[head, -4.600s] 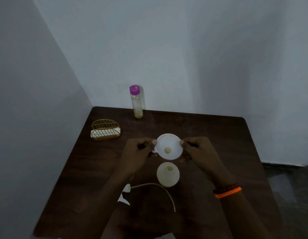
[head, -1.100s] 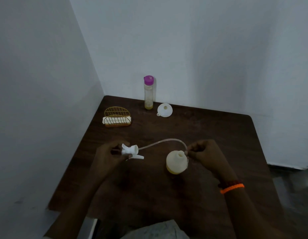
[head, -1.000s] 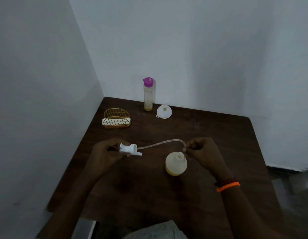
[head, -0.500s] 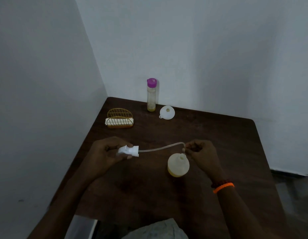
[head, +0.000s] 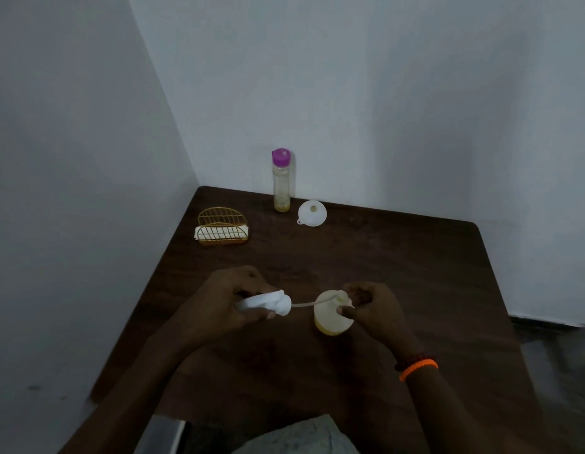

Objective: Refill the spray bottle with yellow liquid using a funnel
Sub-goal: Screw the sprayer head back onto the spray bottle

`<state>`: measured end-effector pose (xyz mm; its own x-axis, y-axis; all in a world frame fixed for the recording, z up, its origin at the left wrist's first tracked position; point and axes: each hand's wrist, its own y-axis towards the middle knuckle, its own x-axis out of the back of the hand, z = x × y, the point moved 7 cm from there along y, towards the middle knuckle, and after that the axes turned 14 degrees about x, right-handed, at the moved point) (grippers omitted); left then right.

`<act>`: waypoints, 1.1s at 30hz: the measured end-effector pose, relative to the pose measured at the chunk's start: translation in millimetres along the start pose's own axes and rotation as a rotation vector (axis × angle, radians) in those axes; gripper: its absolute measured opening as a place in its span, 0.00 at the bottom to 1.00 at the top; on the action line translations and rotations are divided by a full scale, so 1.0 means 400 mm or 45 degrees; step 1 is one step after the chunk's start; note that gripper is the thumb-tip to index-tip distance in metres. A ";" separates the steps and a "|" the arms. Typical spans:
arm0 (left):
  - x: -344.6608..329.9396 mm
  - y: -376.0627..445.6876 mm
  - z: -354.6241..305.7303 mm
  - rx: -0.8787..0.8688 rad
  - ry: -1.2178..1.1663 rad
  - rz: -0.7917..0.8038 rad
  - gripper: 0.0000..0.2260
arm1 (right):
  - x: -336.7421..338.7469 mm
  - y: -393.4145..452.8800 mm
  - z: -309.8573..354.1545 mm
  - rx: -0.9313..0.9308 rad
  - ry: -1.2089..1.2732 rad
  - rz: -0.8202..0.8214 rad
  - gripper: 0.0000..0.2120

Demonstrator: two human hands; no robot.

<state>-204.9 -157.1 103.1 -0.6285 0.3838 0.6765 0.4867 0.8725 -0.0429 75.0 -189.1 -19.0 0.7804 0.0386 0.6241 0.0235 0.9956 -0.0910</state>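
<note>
Fingers of the left hand (head: 219, 306) are curling round the white spray head (head: 268, 303), while the right hand (head: 371, 306) is gripping the spray bottle (head: 329, 317) standing mid-table, dip tube (head: 309, 303) bridging them. Far back, the funnel (head: 312, 213) is lying beside the purple-capped bottle (head: 280, 180).

Bare tabletop (head: 399, 257) spans frame centre and right; along the upper left stand a wire holder (head: 223, 227), purple-capped bottle (head: 281, 180) and funnel (head: 312, 213).
</note>
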 end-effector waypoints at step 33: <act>-0.314 0.238 -0.054 0.109 0.104 0.097 0.11 | -0.066 -0.014 -0.047 -0.047 -0.006 -0.115 0.24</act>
<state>-66.7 -128.7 29.8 -0.5386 0.4271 0.7263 0.4756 0.8656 -0.1564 65.8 -197.4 -49.4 0.7709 -0.0505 0.6349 0.1166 0.9912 -0.0627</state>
